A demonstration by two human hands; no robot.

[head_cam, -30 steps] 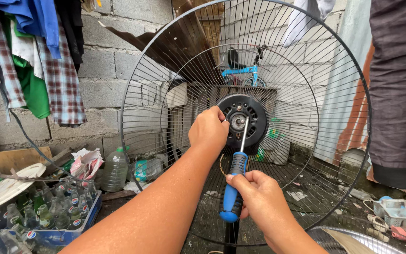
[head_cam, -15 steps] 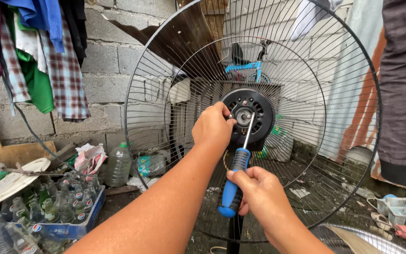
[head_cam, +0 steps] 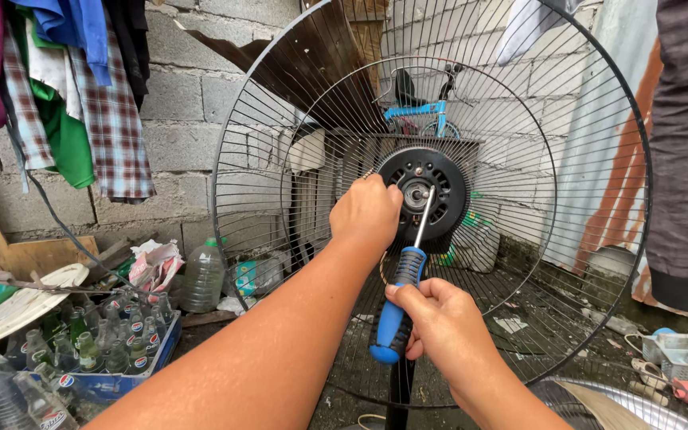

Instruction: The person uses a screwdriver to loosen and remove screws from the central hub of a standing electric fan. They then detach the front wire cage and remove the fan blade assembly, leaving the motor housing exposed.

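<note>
Single view only, head-mounted, looking forward and slightly downward along both forearms. Close range: left hand [head_cam: 366, 213] near centre, right hand [head_cam: 439, 322] at 5 o'clock of it, both within arm's reach. Wire fan guard [head_cam: 280, 143] faced nearly square-on, filling most of the frame. Block wall [head_cam: 185, 103] behind at 10 o'clock, bottle crate [head_cam: 133, 374] at 8 o'clock. No second view for overlap.

Soft, even daylight here, looks overcast, no hard shadows anywhere. The block wall [head_cam: 193, 103] is lit flat, and the brightest patch is up top right behind the fan guard [head_cam: 280, 239]. Everything's pretty sharp, no motion blur. Wide lens bends the edges a bit, and the corners go slightly darker
</note>
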